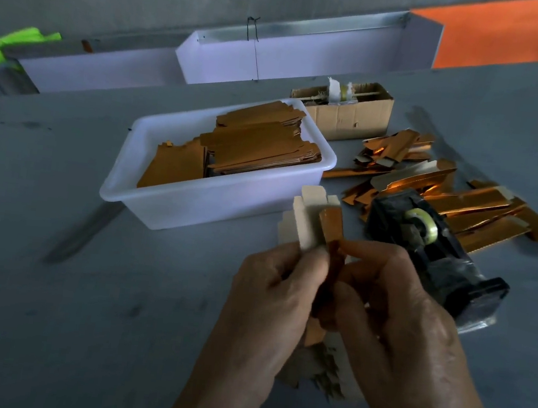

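Grey table (65,298) filled the view, with a green cloth (14,40) at its far left edge. Left of centre sat a white tub (193,210) stacked with flat copper blanks (260,149). Just in front of it, held above the table, a carton (321,221) stood upright. The left hand (271,291) curled round its cream side. The right hand (396,312) pinched the copper side, fingers bent over it. Behind stood a cardboard box (347,120). Right of the hands lay a black tape dispenser (436,256), touching a loose copper pile (482,203).
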`<state>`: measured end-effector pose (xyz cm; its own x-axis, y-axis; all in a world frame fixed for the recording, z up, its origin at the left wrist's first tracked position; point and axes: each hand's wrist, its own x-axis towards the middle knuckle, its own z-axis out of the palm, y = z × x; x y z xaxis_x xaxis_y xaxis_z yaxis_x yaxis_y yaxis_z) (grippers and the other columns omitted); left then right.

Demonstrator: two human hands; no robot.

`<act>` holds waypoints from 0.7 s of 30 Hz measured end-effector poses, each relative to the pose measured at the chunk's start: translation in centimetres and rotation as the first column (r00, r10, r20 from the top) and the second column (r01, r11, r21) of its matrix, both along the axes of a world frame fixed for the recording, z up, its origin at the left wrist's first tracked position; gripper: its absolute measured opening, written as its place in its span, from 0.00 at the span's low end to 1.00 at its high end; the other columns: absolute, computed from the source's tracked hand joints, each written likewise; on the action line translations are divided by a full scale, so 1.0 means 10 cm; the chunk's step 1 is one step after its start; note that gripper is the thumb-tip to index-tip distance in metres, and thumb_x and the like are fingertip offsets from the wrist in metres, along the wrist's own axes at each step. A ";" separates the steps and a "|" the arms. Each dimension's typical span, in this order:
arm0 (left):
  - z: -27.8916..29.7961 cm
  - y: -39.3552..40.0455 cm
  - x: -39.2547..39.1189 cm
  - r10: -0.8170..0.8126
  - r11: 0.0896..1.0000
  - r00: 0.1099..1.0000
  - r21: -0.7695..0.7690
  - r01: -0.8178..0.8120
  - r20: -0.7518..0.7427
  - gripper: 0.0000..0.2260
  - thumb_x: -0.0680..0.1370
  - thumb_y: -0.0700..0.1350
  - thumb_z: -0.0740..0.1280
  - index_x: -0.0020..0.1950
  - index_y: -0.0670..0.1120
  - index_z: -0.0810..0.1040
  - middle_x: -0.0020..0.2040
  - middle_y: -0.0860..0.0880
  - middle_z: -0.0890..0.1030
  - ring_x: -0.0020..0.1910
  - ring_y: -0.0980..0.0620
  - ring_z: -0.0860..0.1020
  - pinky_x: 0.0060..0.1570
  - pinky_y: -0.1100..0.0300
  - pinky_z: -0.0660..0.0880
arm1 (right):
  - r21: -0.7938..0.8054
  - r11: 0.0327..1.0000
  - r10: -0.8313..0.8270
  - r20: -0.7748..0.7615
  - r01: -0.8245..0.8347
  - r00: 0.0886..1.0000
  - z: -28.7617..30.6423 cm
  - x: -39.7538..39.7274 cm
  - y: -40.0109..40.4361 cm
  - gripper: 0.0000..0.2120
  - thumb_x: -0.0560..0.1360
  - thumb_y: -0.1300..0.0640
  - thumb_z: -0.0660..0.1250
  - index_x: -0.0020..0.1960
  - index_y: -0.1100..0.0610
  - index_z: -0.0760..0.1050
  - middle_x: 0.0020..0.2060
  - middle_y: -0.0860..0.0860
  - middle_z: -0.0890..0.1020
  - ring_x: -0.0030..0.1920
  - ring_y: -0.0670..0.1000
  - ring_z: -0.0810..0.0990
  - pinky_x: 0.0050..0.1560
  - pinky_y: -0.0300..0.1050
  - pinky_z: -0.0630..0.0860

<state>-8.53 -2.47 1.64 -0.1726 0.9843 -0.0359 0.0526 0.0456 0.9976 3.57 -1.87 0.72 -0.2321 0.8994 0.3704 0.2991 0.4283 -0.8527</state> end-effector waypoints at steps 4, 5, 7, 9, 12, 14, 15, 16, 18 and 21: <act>-0.03 0.00 -0.05 -0.091 0.994 0.988 0.042 0.096 -0.125 0.14 0.73 0.58 0.66 0.45 0.49 0.83 0.40 0.47 0.85 0.41 0.51 0.83 0.41 0.56 0.79 | -0.131 0.991 0.011 -0.082 -0.022 0.997 0.06 0.02 0.01 0.13 0.71 0.52 0.63 0.54 0.41 0.73 0.39 0.42 0.84 0.38 0.41 0.83 0.38 0.35 0.79; -0.03 0.00 -0.06 -0.084 0.995 0.990 0.035 0.088 -0.112 0.12 0.72 0.55 0.67 0.46 0.50 0.84 0.40 0.47 0.85 0.40 0.52 0.83 0.41 0.57 0.79 | -0.181 0.983 -0.005 -0.118 -0.017 0.993 0.07 0.03 0.02 0.11 0.69 0.49 0.64 0.52 0.41 0.73 0.38 0.42 0.84 0.37 0.41 0.83 0.36 0.37 0.79; -0.03 -0.01 -0.07 -0.127 0.992 0.989 0.005 0.128 -0.079 0.10 0.72 0.53 0.67 0.46 0.50 0.84 0.39 0.48 0.85 0.39 0.53 0.83 0.41 0.57 0.79 | -0.236 0.970 -0.094 -0.135 0.060 0.986 0.06 0.07 0.07 0.16 0.62 0.39 0.65 0.48 0.41 0.74 0.37 0.42 0.82 0.35 0.42 0.81 0.35 0.40 0.78; -0.02 -0.03 -0.09 -0.188 0.982 0.980 -0.021 0.187 -0.063 0.10 0.73 0.52 0.67 0.48 0.51 0.84 0.42 0.48 0.86 0.43 0.52 0.84 0.45 0.56 0.80 | -0.297 0.951 -0.127 -0.133 0.083 0.983 0.05 0.12 0.14 0.22 0.56 0.35 0.64 0.47 0.43 0.76 0.38 0.43 0.82 0.38 0.42 0.80 0.38 0.41 0.76; 0.01 -0.02 -0.10 -0.252 0.967 0.967 -0.056 0.250 -0.028 0.10 0.73 0.51 0.67 0.50 0.51 0.84 0.47 0.47 0.86 0.49 0.49 0.84 0.55 0.49 0.79 | -0.433 0.887 0.011 -0.326 -0.160 0.945 0.08 0.14 0.20 0.16 0.61 0.43 0.67 0.44 0.49 0.83 0.39 0.47 0.84 0.41 0.43 0.82 0.40 0.36 0.79; 0.01 -0.01 -0.09 -0.237 0.968 0.972 -0.082 0.236 0.008 0.11 0.71 0.51 0.69 0.50 0.51 0.84 0.47 0.47 0.86 0.50 0.48 0.84 0.57 0.47 0.78 | -0.466 0.856 0.025 -0.396 -0.224 0.918 0.09 0.15 0.22 0.12 0.62 0.48 0.67 0.42 0.51 0.83 0.39 0.50 0.85 0.42 0.46 0.83 0.40 0.37 0.79; 0.00 -0.01 -0.08 -0.208 0.973 0.977 -0.096 0.212 0.049 0.11 0.69 0.50 0.70 0.50 0.50 0.84 0.47 0.47 0.86 0.49 0.48 0.84 0.56 0.46 0.78 | -0.480 0.847 0.013 -0.413 -0.230 0.910 0.09 0.15 0.23 0.11 0.62 0.49 0.67 0.39 0.51 0.83 0.38 0.51 0.85 0.41 0.47 0.83 0.40 0.39 0.79; -0.03 -0.01 -0.08 -0.176 0.977 0.980 -0.106 0.185 0.091 0.12 0.68 0.50 0.71 0.49 0.50 0.84 0.47 0.47 0.86 0.48 0.48 0.84 0.56 0.47 0.78 | -0.489 0.840 0.004 -0.428 -0.235 0.904 0.08 0.15 0.24 0.09 0.61 0.49 0.67 0.37 0.51 0.83 0.38 0.51 0.85 0.40 0.48 0.84 0.41 0.40 0.78; -0.07 -0.03 -0.07 -0.124 0.985 0.983 -0.102 0.138 0.137 0.11 0.67 0.49 0.74 0.48 0.49 0.84 0.46 0.47 0.86 0.47 0.48 0.84 0.53 0.48 0.77 | -0.504 0.828 -0.011 -0.452 -0.244 0.892 0.07 0.17 0.26 0.06 0.61 0.50 0.68 0.34 0.50 0.82 0.35 0.51 0.84 0.38 0.48 0.84 0.40 0.41 0.78; -0.11 -0.05 -0.05 -0.075 0.994 0.983 -0.070 0.087 0.166 0.10 0.66 0.48 0.74 0.47 0.50 0.85 0.45 0.46 0.86 0.46 0.49 0.84 0.50 0.54 0.79 | -0.534 0.791 -0.013 -0.504 -0.300 0.863 0.05 0.18 0.27 0.06 0.63 0.52 0.68 0.35 0.53 0.82 0.35 0.52 0.84 0.37 0.49 0.84 0.37 0.39 0.79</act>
